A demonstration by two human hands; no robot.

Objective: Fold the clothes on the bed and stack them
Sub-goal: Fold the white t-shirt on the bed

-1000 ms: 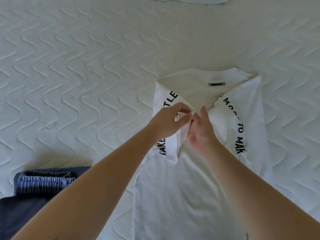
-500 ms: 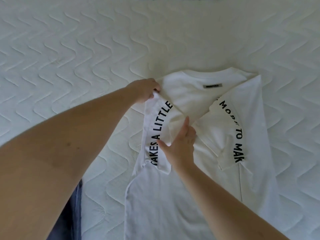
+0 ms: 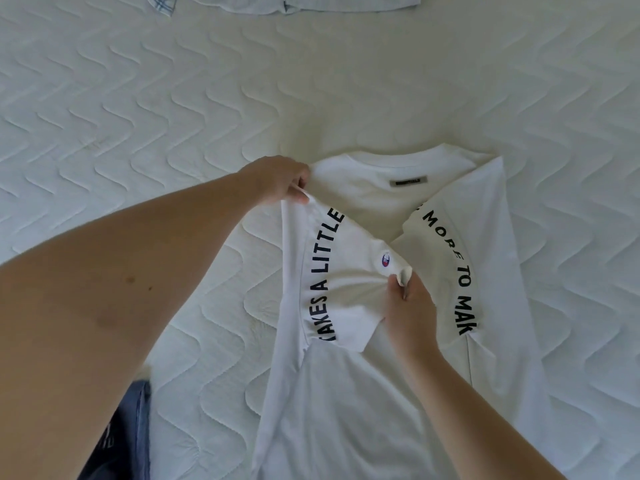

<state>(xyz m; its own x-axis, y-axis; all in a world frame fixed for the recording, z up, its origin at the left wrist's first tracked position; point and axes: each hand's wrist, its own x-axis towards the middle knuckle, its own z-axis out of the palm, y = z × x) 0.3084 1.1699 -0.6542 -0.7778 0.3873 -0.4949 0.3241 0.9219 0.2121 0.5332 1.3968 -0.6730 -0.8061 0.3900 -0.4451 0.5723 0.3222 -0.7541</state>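
we are pinching the white t-shirt (image 3: 346, 410), which is lying on the bed (image 3: 173, 116), with our left hand (image 3: 280, 181) at its folded shoulder corner, while our right hand (image 3: 408, 306) is gripping the sleeve edge near the middle. dark jeans (image 3: 128, 438) are lying at lower left.

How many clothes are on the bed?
3: a white T-shirt in the middle, held by both hands; a pale checked garment at the top edge; dark blue clothing bottom left. More may lie out of view.
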